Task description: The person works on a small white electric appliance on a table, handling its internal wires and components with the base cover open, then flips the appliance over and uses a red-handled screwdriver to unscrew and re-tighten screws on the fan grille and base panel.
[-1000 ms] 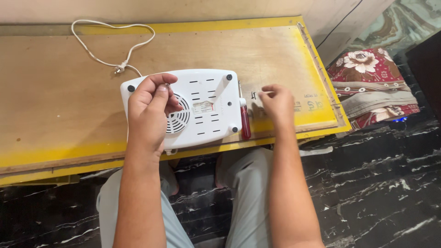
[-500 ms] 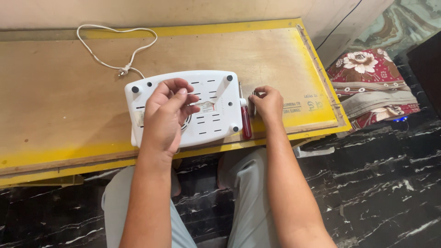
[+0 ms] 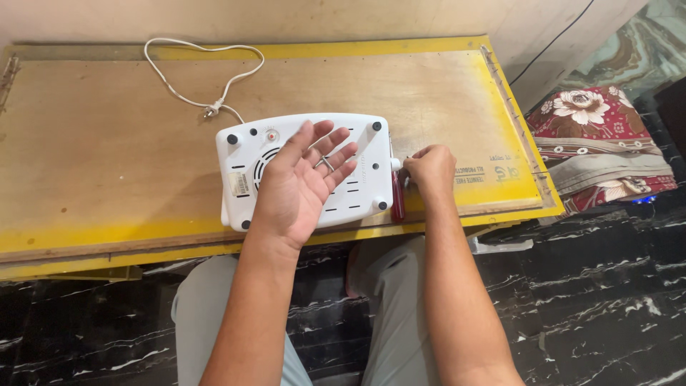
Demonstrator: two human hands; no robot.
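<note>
Fingers first: the left hand (image 3: 304, 179) has its fingers (image 3: 336, 139) spread wide, palm up, hovering over the white plastic flat appliance (image 3: 307, 168) that lies bottom side up, holding nothing. There's a ring on one of those fingers. The right hand (image 3: 429, 171) has its fingers curled in tight together at the appliance's right edge, right where a small white knob or peg sticks out of the side; I honestly can't tell if they're pinching that or something tiny.

Only the head view here, so everything's from above. The appliance sits near the front edge of a low plywood board with yellow painted borders (image 3: 107, 164), roughly in the middle. You can see black rubber feet in its corners, a round vent grille partly under the left palm, rows of slots and a small sticker on its left side. A screwdriver with a dark red handle (image 3: 397, 196) lies just beside the appliance's right edge, next to the right hand. A thin white power cord (image 3: 207, 75) loops across the board behind the appliance. Off to the right, a red floral cushion (image 3: 600, 136) rests on the black marble floor (image 3: 607, 286). The person's grey trousers (image 3: 396, 300) show below the board.
</note>
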